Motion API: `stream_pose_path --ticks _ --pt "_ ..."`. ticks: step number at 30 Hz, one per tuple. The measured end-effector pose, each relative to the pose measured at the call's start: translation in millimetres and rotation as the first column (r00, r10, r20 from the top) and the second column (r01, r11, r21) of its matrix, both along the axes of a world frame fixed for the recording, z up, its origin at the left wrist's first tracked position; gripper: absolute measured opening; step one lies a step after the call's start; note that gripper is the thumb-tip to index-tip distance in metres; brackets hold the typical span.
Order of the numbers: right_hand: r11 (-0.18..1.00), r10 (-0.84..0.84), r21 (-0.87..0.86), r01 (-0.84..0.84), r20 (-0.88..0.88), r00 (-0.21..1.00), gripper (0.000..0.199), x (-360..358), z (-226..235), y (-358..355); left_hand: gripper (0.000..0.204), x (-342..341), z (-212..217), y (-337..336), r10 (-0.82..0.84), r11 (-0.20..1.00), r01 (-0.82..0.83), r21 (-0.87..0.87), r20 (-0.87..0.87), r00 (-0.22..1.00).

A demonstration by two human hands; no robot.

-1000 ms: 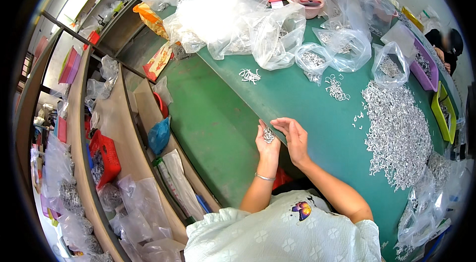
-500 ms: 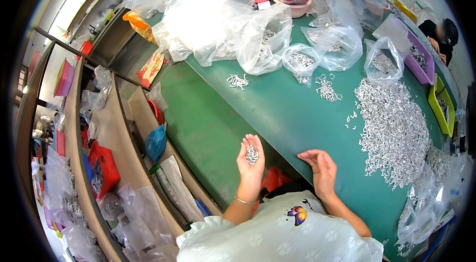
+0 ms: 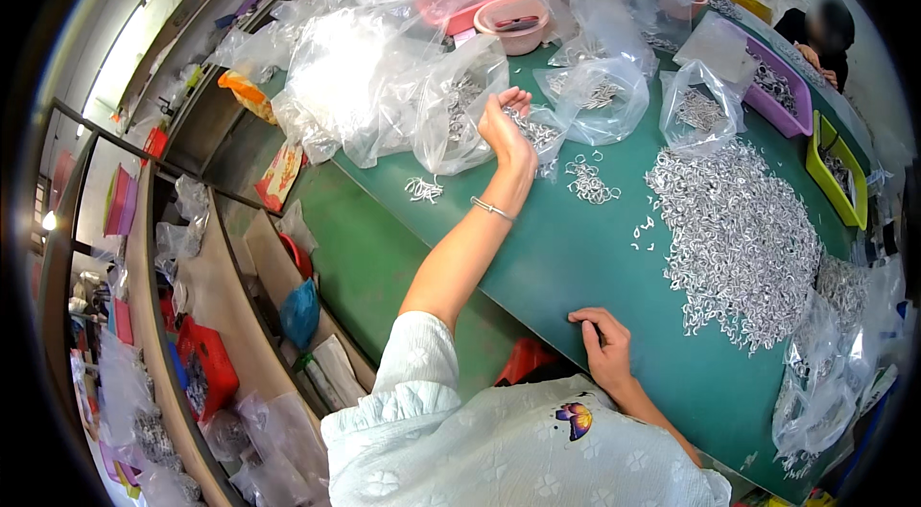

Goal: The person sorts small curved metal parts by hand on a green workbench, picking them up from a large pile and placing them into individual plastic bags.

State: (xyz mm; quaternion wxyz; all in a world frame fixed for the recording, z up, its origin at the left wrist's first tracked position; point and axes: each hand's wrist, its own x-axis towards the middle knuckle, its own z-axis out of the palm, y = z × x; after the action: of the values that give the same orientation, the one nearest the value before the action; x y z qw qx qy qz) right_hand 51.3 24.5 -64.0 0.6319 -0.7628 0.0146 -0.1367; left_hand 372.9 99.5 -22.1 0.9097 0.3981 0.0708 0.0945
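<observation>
My left hand (image 3: 505, 131), with a bangle on its wrist, reaches across the table to a small clear plastic bag (image 3: 551, 162) of silver metal pieces. Its cupped palm is tipped sideways against the bag mouth, fingers bent upward and thumb apart. Silver pieces (image 3: 537, 131) show beside the palm; whether any still lie in the hand is hard to see. Near the table's front edge my right hand (image 3: 608, 346) rests with loosely bent fingers, thumb apart, nothing visible in it. A small heap of silver rings (image 3: 591, 183) lies right of the bag, and white-silver pieces (image 3: 423, 188) lie left.
A large pile of silver hooks (image 3: 734, 238) covers the table's right side, beside purple (image 3: 789, 118) and lime-green (image 3: 844, 205) trays. Clear bags (image 3: 365, 75) and a pink bowl (image 3: 523, 39) crowd the far side. Shelves (image 3: 206, 267) stand left. Another person (image 3: 815, 37) sits far right.
My left hand has gone from near my body, palm up with a handful of silver pieces, forward to the small bag and tipped over. My right hand's fingers have curled in. The view has shifted.
</observation>
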Motion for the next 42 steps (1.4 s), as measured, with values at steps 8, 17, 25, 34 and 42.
stream_pose_path --ticks 8,17,25,34,42 --pt "1.000 -0.003 0.030 0.002 0.020 1.000 0.011 -0.7 -3.3 -0.4 0.048 -6.4 1.2 -2.5 -0.126 0.923 0.056 0.380 0.161 0.979" --pt "0.998 0.048 0.041 -0.047 -0.025 0.999 0.012 -6.6 8.8 -6.0 0.024 -68.5 -2.8 19.1 -0.432 0.271 -0.334 0.903 0.424 0.796" --pt "0.849 -0.276 -0.442 0.291 0.100 0.956 0.020 -41.6 21.9 -69.4 0.009 -31.9 -15.6 49.0 -0.508 -0.186 -0.498 0.847 0.351 0.786" --pt "0.567 -0.504 -0.751 0.340 0.010 0.864 0.043 -66.8 14.1 -126.8 0.014 -31.3 -15.8 36.6 -0.451 -0.118 -0.454 0.883 0.360 0.817" --pt "0.544 -0.496 -0.749 0.377 0.076 0.865 0.050 -33.6 11.0 -165.8 0.045 -122.3 8.1 -47.5 -0.766 0.150 -0.341 0.928 0.327 0.553"
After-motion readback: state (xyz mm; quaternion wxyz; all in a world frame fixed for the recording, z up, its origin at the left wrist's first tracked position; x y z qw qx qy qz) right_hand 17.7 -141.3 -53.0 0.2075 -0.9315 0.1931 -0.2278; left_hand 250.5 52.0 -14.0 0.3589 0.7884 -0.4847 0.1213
